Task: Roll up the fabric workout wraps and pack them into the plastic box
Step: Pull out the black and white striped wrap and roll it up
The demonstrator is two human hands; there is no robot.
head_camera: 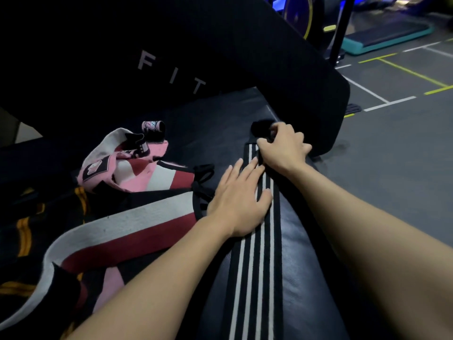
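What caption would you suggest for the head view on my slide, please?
Right hand starts rolling the black-and-white striped wrap while the left hand presses it flat.

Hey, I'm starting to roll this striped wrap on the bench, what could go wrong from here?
1. The striped wrap lies near the bench edge; the roll may drift off it.
2. The right hand grips only the far end while the left hand presses flat, so the roll may start loose or crooked.
3. The red and white wrap lies close beside; its black loops could get caught.
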